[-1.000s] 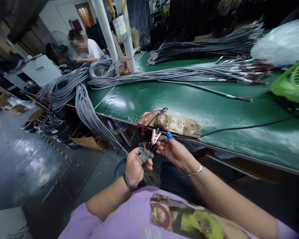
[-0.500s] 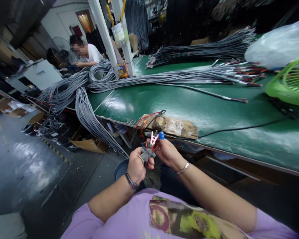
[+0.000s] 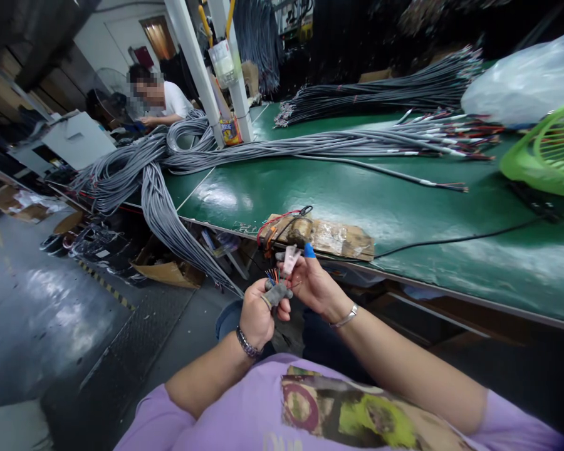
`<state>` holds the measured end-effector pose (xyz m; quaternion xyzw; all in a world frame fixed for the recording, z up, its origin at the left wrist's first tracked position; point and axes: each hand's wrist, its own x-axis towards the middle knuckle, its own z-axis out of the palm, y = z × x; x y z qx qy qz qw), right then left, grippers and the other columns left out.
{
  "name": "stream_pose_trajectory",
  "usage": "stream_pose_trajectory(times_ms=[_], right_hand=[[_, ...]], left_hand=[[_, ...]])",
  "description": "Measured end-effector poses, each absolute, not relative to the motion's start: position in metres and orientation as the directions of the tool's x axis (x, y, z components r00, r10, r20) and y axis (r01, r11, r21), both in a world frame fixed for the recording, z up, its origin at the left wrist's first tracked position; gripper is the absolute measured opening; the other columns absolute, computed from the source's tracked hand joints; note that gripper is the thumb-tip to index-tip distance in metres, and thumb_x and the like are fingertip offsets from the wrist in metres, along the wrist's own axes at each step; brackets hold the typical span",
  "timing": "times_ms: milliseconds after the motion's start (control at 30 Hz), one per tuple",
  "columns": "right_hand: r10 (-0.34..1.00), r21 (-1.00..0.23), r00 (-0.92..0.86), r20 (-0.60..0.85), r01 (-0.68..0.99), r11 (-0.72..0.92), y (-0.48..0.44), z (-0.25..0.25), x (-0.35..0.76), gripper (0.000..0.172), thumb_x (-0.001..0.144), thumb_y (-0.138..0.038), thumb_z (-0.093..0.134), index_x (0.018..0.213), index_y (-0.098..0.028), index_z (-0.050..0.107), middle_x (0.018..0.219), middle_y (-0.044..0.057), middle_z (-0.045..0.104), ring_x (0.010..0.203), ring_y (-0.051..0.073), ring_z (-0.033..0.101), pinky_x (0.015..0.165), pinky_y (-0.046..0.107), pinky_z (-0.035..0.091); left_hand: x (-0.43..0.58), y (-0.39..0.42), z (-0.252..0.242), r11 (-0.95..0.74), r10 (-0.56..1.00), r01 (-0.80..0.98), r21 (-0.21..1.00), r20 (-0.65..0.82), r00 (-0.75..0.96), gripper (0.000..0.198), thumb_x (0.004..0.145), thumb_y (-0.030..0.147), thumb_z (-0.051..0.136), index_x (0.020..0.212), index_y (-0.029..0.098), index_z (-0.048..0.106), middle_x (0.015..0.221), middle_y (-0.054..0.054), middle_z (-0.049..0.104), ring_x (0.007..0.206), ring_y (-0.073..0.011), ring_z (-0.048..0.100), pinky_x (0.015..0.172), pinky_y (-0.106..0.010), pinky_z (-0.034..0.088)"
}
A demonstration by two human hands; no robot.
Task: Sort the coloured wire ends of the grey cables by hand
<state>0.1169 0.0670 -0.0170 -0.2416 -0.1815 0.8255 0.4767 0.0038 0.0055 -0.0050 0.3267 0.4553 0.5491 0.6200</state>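
Note:
Coloured thin wires [image 3: 273, 274] fan out above my left hand [image 3: 259, 313], whose thumb has a grey cover and whose fingers are closed round the wire bundle. Just to the right is my right hand [image 3: 317, 285], with a blue cap on its raised thumb. Its fingers are closed on a small pale pink tool [image 3: 290, 259], which is partly blurred. Both hands are close together in front of the table edge. Beyond them a worn wooden board [image 3: 341, 240] with red and black leads lies along that edge.
Long grey cables [image 3: 272, 149] cross the green table [image 3: 244, 194] and hang off its left side. A green fan [image 3: 549, 153] and a plastic bag [image 3: 526, 81] are at the right. A person [image 3: 169, 100] sits at the back left.
The pink tool has turned in my right hand, and its legs no longer show spread apart. My right thumb has lifted away from it. My left hand has hardly moved.

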Motion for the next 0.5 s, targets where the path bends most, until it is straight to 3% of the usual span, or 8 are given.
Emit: stream_pose_trajectory(times_ms=[133, 300, 500], right_hand=[[0.862, -0.55, -0.452, -0.23, -0.67, -0.498, 0.0643, -0.0143, 0.1227, 0.041, 0.076, -0.058, 0.061, 0.079, -0.018, 0.067, 0.071, 0.002, 0.065, 0.056, 0.011, 0.054, 0.054, 0.024, 0.046], [0.91, -0.68, -0.37, -0.186, -0.621, -0.391, 0.0646, -0.0112, 0.1231, 0.027, 0.07, -0.042, 0.074, 0.075, -0.017, 0.067, 0.066, -0.001, 0.062, 0.056, 0.009, 0.052, 0.057, 0.023, 0.045], [0.92, -0.68, -0.336, -0.199, -0.629, -0.377, 0.0664, -0.0152, 0.1179, 0.041, 0.073, -0.056, 0.066, 0.075, -0.016, 0.069, 0.069, 0.003, 0.065, 0.056, 0.01, 0.053, 0.056, 0.025, 0.045]], left_hand=[[0.0025, -0.0004, -0.0037, 0.176, 0.979, -0.375, 0.91, -0.203, -0.031, 0.022, 0.07, 0.033, 0.068, 0.065, 0.013, 0.06, 0.047, 0.001, 0.058, 0.033, -0.0065, 0.046, 0.034, -0.016, 0.035], [0.0033, -0.0007, -0.0018, 0.12, 0.979, -0.403, 0.908, -0.175, -0.103, 0.018, 0.07, 0.029, 0.068, 0.068, 0.013, 0.061, 0.05, 0.001, 0.059, 0.036, -0.0059, 0.048, 0.035, -0.015, 0.036], [0.006, 0.0025, 0.0018, 0.109, 0.979, -0.402, 0.909, -0.168, -0.114, 0.017, 0.07, 0.029, 0.067, 0.069, 0.013, 0.061, 0.05, 0.001, 0.06, 0.036, -0.006, 0.049, 0.036, -0.015, 0.036]])
